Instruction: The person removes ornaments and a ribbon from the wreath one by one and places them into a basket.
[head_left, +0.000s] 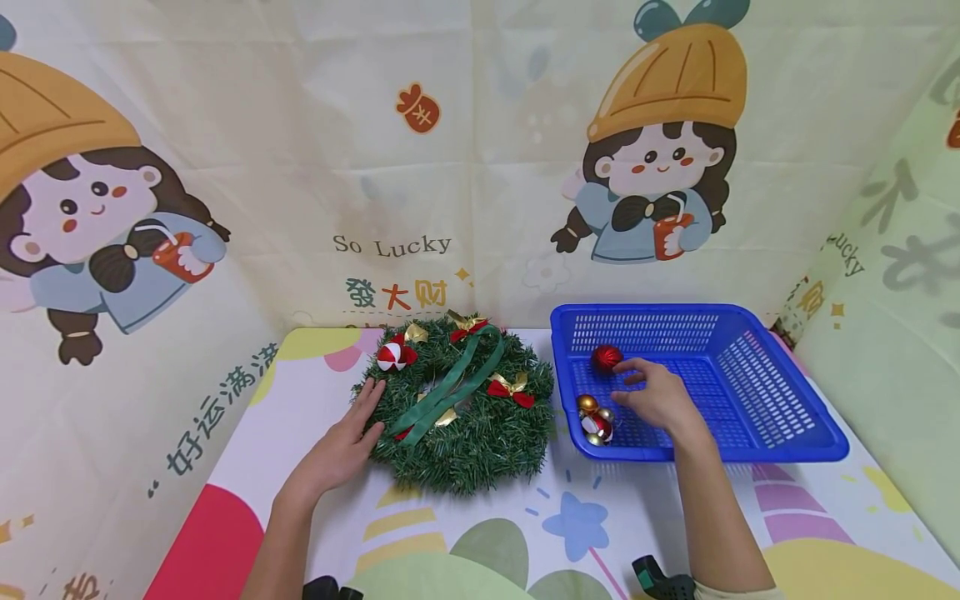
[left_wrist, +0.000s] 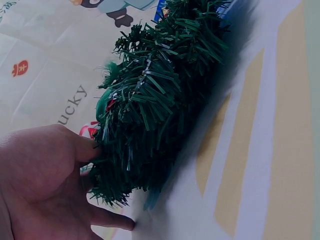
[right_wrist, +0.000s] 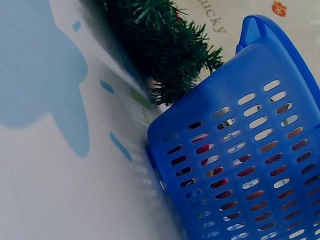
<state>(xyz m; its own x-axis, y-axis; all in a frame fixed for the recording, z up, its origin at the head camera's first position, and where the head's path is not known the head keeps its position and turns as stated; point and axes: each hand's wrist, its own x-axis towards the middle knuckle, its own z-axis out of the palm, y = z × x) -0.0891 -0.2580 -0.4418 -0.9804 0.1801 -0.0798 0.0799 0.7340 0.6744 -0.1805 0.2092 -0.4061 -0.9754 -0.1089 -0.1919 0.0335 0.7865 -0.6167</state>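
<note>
A green wreath (head_left: 472,458) lies on the table with a green ribbon (head_left: 486,354) across it. It bears red-and-gold bows (head_left: 512,392) and a red-and-white ball (head_left: 394,356). My left hand (head_left: 337,450) touches the wreath's left edge, its fingers fairly straight; the left wrist view shows the thumb against the needles. Over the blue basket (head_left: 780,450) hovers my right hand (head_left: 656,402), thumb and fingers apart, close to a red ball (head_left: 606,359). Nearer the basket's front left corner sit a gold ball (head_left: 587,404) and several other small balls. The right wrist view hides my right hand behind the basket's wall (right_wrist: 235,150).
Patterned cloth (head_left: 570,533) covers the table. Printed sheets (head_left: 510,208) rise as walls behind and at both sides. The basket stands just right of the wreath, its raised rim around it. Black devices (head_left: 663,583) show near both forearms at the bottom.
</note>
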